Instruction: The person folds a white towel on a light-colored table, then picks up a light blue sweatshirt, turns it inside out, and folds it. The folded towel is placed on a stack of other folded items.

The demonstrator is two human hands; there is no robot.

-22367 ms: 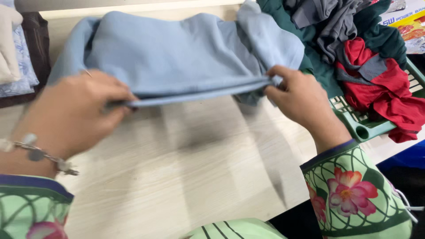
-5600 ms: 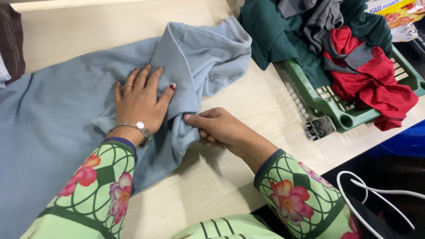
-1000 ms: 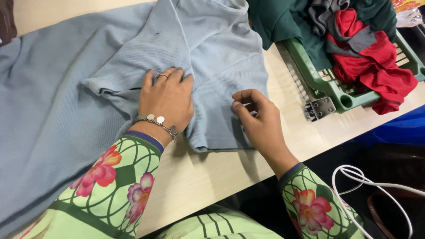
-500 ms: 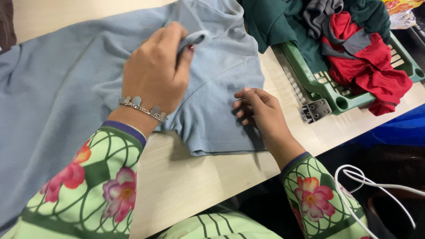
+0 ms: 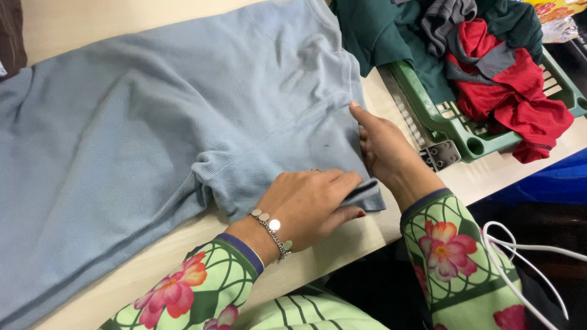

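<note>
Now left hand (image 5: 309,201) fingers pinched on blue shirt (image 5: 183,116) sleeve hem, right hand (image 5: 385,150) fingers flat alongside

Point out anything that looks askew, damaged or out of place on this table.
A small dark speck marks the light blue shirt near the sleeve seam. Clothes spill over the green basket: a red garment hangs past its rim, a dark green one drapes onto the table.

Left hand (image 5: 309,205) pinching blue shirt (image 5: 183,116) sleeve hem, right hand (image 5: 385,146) flat beside, green basket (image 5: 440,119)
</note>
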